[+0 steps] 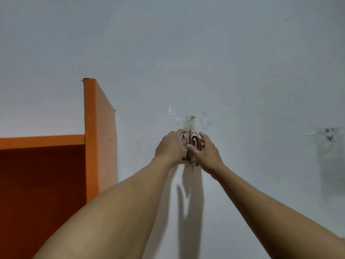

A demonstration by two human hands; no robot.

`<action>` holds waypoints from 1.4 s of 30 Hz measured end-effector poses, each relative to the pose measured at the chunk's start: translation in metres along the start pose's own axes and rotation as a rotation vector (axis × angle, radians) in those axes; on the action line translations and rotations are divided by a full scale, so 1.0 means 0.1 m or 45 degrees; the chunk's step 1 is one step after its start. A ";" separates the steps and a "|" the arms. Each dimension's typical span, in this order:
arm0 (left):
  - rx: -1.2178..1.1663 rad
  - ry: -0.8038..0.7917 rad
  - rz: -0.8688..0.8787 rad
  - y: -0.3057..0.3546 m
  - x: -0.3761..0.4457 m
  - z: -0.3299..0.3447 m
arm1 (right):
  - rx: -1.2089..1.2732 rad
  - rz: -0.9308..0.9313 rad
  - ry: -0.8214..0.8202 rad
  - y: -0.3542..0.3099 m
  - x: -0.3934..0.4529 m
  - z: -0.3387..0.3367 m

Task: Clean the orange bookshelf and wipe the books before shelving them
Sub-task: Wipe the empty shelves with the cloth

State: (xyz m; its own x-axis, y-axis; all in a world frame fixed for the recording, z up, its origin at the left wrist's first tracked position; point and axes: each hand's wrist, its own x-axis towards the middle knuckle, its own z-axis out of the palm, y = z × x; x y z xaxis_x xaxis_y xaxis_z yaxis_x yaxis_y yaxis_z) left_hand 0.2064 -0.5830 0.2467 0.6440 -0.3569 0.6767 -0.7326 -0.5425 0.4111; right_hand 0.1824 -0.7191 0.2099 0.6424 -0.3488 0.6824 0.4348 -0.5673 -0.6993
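Evidently both the left hand [170, 145] and right hand [206, 153] grasp the bunched cloth [192, 144], right of the orange bookshelf [99, 139]; gathering it firmly should help wiping.

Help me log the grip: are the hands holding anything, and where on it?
Yes: both hands hold a bunched striped cloth in front of the wall; the left hand grips its left side, the right hand its right side.

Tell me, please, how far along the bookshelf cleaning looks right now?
Nothing looks finished. In hand: the left hand and right hand both grip a bunched cloth beside the wall, right of the orange bookshelf. Left: wiping the shelf; no books are in view.
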 end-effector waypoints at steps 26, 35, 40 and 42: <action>-1.014 0.084 -0.513 0.22 -0.99 0.34 | 0.692 0.310 -0.084 0.04 -1.17 -0.77; -1.351 -0.451 -0.718 0.22 -2.62 -0.29 | 0.794 0.466 -0.106 -0.51 -2.65 -0.64; -1.495 -0.438 -0.793 -0.11 -3.52 -0.88 | 0.758 0.524 -0.191 -1.04 -3.53 -0.21; -1.529 -0.400 -0.813 -0.29 -3.83 -1.11 | 0.760 0.614 -0.215 -1.22 -3.85 0.02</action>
State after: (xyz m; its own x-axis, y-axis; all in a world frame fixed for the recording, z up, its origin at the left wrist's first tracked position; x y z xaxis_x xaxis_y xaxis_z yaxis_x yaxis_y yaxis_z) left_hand -0.0432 -0.3463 0.0433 0.8391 -0.5382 0.0783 0.0668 0.2450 0.9672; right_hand -0.1161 -0.5142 0.0320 0.9127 -0.3097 0.2666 0.3186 0.1311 -0.9388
